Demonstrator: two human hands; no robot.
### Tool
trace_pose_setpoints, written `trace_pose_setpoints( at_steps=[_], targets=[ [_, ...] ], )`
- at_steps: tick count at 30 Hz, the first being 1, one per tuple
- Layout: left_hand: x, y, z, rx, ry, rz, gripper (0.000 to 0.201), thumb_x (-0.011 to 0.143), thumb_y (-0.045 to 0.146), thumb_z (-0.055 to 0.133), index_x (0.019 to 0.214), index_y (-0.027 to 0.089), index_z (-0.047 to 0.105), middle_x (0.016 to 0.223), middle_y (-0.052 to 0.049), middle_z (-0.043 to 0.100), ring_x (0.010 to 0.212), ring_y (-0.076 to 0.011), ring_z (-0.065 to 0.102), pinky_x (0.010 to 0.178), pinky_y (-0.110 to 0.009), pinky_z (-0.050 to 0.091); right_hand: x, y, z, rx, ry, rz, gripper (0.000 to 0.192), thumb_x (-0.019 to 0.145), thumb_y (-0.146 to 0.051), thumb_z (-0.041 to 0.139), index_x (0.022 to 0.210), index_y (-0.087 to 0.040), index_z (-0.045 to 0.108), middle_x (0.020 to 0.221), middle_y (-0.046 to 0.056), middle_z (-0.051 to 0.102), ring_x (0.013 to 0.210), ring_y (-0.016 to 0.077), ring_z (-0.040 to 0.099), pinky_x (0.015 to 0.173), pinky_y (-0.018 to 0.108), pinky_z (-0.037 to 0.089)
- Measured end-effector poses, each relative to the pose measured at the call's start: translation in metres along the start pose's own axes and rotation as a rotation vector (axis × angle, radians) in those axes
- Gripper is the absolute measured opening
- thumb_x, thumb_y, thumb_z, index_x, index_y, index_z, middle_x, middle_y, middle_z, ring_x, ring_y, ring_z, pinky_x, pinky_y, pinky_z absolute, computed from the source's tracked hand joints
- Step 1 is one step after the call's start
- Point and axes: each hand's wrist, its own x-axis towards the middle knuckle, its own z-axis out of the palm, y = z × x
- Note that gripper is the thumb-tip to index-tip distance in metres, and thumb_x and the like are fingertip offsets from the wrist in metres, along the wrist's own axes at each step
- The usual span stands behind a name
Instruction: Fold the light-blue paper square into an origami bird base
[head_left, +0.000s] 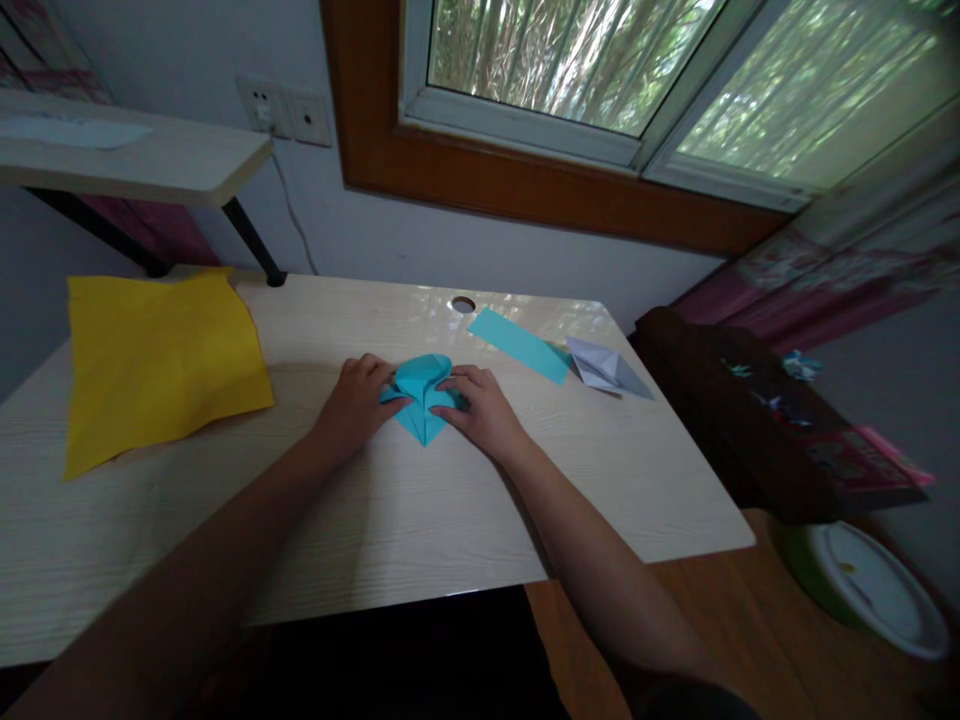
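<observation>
Between both hands, mid light wood-grain table (420, 520) — folded turquoise paper piece (422, 400), point toward person, long axis running away. Left hand (356, 400) and right hand (484, 405) equally near, fingers pressing its side flaps — flat, not closed around it.

A room in a home, used as a paper-craft corner. A pale wood-grain desk (390, 520) with a cable hole (463, 303) stands against a wall under a wood-framed window (570, 190) at 12 o'clock, with greenery outside. Wall sockets (285, 110) sit at 11 o'clock, patterned fabric (840, 270) at 2 o'clock, a wooden floor (750, 640) at 4 o'clock.
</observation>
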Motion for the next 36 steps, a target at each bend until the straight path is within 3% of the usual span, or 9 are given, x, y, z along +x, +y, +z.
trace_pose_setpoints(
  at_steps=[5,9,14,18,24,29,36],
  targets=[
    [0.001,-0.002,0.000,0.008,-0.058,0.066,0.035,0.090,0.044,0.068,0.114,0.019,0.063,0.112,-0.011,0.064,0.106,-0.0301,0.056,0.098,-0.047,0.043,0.000,0.000,0.000,-0.063,-0.012,-0.013,0.042,0.081,-0.041,0.083,0.118,-0.028,0.067,0.131,0.010,0.064,0.122,0.0296,0.058,0.106,0.050,0.043],
    [0.002,-0.003,-0.003,-0.079,-0.082,0.072,0.032,0.093,0.042,0.063,0.114,0.018,0.064,0.109,-0.011,0.066,0.104,-0.0293,0.058,0.097,-0.046,0.044,0.000,-0.001,-0.002,-0.029,-0.039,-0.027,0.041,0.081,-0.041,0.083,0.116,-0.029,0.067,0.127,0.008,0.066,0.120,0.0285,0.058,0.104,0.048,0.043],
    [0.003,-0.009,-0.012,-0.206,-0.213,0.043,0.027,0.090,0.048,0.060,0.090,0.021,0.064,0.091,-0.006,0.064,0.089,-0.0252,0.059,0.084,-0.040,0.048,0.000,-0.002,-0.008,0.057,-0.092,-0.071,0.031,0.081,-0.039,0.083,0.106,-0.028,0.068,0.123,0.007,0.067,0.116,0.0267,0.059,0.102,0.046,0.043],
    [0.004,-0.012,-0.022,-0.317,-0.307,0.016,0.025,0.083,0.050,0.064,0.083,0.024,0.064,0.089,-0.004,0.066,0.086,-0.0243,0.060,0.081,-0.036,0.048,0.000,-0.004,-0.011,0.108,-0.116,-0.039,0.030,0.080,-0.037,0.084,0.100,-0.026,0.064,0.115,0.006,0.068,0.110,0.0255,0.060,0.098,0.044,0.044],
    [0.004,-0.010,-0.030,-0.390,-0.303,-0.048,0.022,0.082,0.044,0.064,0.089,0.024,0.070,0.090,-0.003,0.071,0.084,-0.0244,0.064,0.078,-0.036,0.050,-0.001,-0.004,-0.009,0.116,-0.092,0.033,0.038,0.077,-0.036,0.085,0.102,-0.024,0.059,0.103,0.004,0.066,0.096,0.0237,0.058,0.086,0.039,0.047],
    [0.002,-0.008,-0.036,-0.447,-0.334,-0.062,0.024,0.088,0.041,0.058,0.098,0.025,0.072,0.102,-0.005,0.074,0.094,-0.0259,0.067,0.087,-0.038,0.051,0.000,-0.002,-0.009,0.125,-0.087,-0.003,0.042,0.076,-0.036,0.086,0.105,-0.024,0.059,0.110,0.006,0.066,0.102,0.0239,0.059,0.091,0.040,0.047],
    [0.002,-0.015,-0.032,-0.409,-0.332,-0.063,0.024,0.088,0.042,0.059,0.094,0.024,0.073,0.098,-0.005,0.075,0.091,-0.0252,0.067,0.085,-0.037,0.051,0.002,-0.003,-0.012,0.150,-0.114,-0.037,0.034,0.080,-0.036,0.084,0.104,-0.026,0.062,0.119,0.006,0.067,0.113,0.0251,0.060,0.100,0.043,0.044]
  ],
)
